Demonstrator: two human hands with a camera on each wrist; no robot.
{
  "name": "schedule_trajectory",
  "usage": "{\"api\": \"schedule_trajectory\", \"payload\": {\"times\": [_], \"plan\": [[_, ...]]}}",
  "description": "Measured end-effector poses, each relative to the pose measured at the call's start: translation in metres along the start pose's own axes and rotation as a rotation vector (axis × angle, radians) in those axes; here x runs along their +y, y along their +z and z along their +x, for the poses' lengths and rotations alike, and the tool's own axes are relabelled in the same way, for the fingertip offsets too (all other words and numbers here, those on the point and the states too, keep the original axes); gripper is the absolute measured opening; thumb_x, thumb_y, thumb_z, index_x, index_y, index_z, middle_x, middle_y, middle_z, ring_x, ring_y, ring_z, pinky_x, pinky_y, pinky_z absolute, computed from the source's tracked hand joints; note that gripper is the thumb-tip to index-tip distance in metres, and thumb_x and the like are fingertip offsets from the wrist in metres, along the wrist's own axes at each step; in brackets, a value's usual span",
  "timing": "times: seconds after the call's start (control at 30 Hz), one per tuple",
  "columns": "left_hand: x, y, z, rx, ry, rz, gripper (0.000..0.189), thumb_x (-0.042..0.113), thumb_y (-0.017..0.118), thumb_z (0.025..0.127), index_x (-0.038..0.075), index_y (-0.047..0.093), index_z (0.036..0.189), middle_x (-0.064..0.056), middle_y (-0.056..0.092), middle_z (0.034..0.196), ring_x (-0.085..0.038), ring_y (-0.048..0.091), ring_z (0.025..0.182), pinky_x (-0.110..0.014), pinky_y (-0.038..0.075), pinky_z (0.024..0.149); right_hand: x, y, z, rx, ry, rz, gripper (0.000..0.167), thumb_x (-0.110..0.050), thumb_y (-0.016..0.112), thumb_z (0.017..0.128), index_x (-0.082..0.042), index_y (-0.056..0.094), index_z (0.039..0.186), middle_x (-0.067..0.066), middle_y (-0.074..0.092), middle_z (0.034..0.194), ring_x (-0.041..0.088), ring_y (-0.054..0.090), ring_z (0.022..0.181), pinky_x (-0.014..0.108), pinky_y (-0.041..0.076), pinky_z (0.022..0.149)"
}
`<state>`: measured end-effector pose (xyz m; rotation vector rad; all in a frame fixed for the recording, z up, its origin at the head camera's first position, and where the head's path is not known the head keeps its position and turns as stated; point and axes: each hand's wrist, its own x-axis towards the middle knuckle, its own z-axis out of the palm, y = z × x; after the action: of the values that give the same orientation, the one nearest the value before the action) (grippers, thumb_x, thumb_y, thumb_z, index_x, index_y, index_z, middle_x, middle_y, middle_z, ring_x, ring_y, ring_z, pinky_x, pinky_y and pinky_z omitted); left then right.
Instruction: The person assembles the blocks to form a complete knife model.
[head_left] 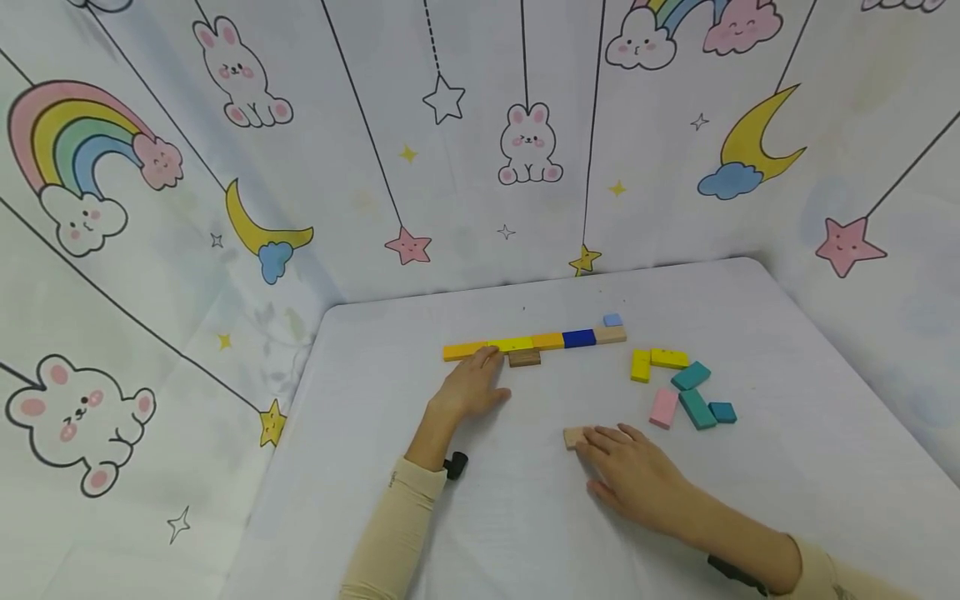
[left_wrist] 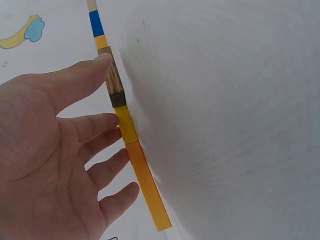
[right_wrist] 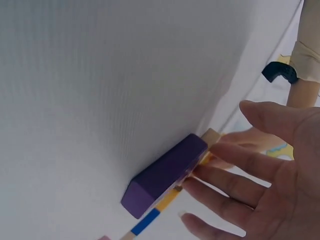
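My left hand (head_left: 471,385) reaches to a row of blocks, its fingertips at the yellow block (head_left: 513,344) and the long orange block (left_wrist: 149,187). In the left wrist view its thumb overlaps a dark brown block (left_wrist: 116,82), which lies along the front side of the row. Nearer me, my right hand (head_left: 637,477) lies low with fingers extended over a pale wooden block (head_left: 573,438). The right wrist view reveals a purple block (right_wrist: 165,172) by those fingertips, hidden under the hand in the head view. Its thumb stands apart.
The row continues right with an orange block (head_left: 548,341), a dark blue block (head_left: 579,338) and a pale block (head_left: 611,334); a light blue block (head_left: 612,320) sits behind. Loose yellow, teal, blue and pink blocks (head_left: 663,408) lie at right on the white table (head_left: 360,383).
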<state>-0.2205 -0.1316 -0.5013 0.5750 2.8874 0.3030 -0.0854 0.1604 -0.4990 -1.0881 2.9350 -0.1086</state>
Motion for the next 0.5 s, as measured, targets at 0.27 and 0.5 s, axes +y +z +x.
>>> {"api": "schedule_trajectory", "payload": {"times": [0.27, 0.5], "plan": [[0.0, 0.002, 0.0, -0.008, -0.012, -0.017, 0.074, 0.042, 0.068, 0.102, 0.008, 0.039, 0.161, -0.009, 0.03, 0.169, -0.031, 0.035, 0.153, -0.046, 0.033, 0.125, 0.009, 0.0, 0.009, 0.021, -0.015, -0.004, 0.056, -0.038, 0.079, 0.093, -0.005, 0.067, 0.136, 0.017, 0.064, 0.142, 0.037, 0.061, 0.13, 0.064, 0.047, 0.108], [0.0, 0.001, -0.001, -0.005, -0.008, -0.009, 0.074, 0.043, 0.067, 0.102, 0.008, 0.039, 0.161, -0.01, 0.029, 0.17, -0.031, 0.034, 0.153, -0.046, 0.032, 0.125, 0.014, -0.001, 0.018, 0.024, -0.007, -0.017, 0.055, -0.037, 0.079, 0.092, -0.006, 0.068, 0.136, 0.017, 0.064, 0.142, 0.036, 0.06, 0.131, 0.063, 0.047, 0.108]]}}
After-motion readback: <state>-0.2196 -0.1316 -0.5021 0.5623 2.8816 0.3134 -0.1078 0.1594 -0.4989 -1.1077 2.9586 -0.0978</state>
